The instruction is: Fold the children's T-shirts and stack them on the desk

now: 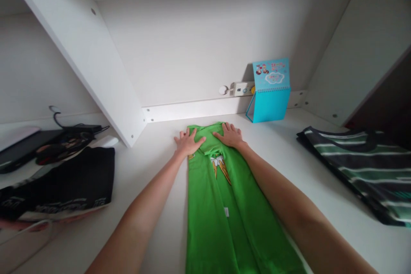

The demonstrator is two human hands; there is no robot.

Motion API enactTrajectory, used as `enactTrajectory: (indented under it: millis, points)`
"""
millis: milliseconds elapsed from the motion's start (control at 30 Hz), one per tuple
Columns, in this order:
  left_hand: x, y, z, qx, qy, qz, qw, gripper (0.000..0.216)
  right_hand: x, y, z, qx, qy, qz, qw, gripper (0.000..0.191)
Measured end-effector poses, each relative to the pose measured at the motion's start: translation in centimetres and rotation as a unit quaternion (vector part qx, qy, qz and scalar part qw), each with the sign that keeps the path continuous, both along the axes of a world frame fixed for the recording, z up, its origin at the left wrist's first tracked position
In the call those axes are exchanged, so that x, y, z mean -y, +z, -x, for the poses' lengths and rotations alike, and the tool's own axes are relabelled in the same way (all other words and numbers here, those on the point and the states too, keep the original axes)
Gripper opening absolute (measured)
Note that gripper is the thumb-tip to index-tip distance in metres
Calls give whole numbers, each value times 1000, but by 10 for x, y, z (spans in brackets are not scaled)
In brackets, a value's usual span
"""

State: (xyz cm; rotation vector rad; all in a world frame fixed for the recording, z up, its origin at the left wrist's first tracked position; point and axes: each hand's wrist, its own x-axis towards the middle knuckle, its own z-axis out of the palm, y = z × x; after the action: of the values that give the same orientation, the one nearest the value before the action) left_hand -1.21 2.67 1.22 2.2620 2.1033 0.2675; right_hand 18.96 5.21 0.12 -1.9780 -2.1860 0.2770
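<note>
A green T-shirt [208, 214] lies lengthwise on the white desk surface, its sides folded inward so that the two edges nearly meet down the middle. Between the edges a brown and white print [221, 167] shows, and a small white tag [226, 212] sits lower down. My left hand [189, 142] rests flat with spread fingers on the shirt's far left corner. On the far right corner lies my right hand [230, 136], its fingers also stretched out. The shirt's near end runs out of view at the bottom.
A blue desk calendar [271, 105] stands by the back wall beside a power socket [243, 89]. At right are folded striped shirts [362, 158]. Folded black clothing [73, 180] and cables lie at left, near an upright white panel [83, 51].
</note>
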Motion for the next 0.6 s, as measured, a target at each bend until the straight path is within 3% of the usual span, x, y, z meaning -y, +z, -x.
enactTrajectory:
  millis: [133, 233, 300, 400, 500, 600]
  points:
    - [-2, -9, 1, -5, 11, 13, 1000, 87, 9, 8, -1, -6, 26, 12, 1000, 84]
    - [-4, -9, 0, -17, 19, 23, 999, 90, 42, 18, -6, -2, 77, 22, 997, 82]
    - [-6, -5, 1, -22, 21, 26, 999, 91, 84, 24, -13, -1, 152, 28, 988, 83]
    - [-8, 2, 3, -31, 8, 56, 998, 95, 171, 25, -30, -9, 283, 26, 959, 83]
    - [-7, 7, 3, -29, 0, 81, 996, 98, 261, 19, -50, -21, 350, 6, 937, 82]
    - [0, 11, -1, -6, 23, 65, 998, 95, 323, 22, -69, -49, 399, -38, 915, 75]
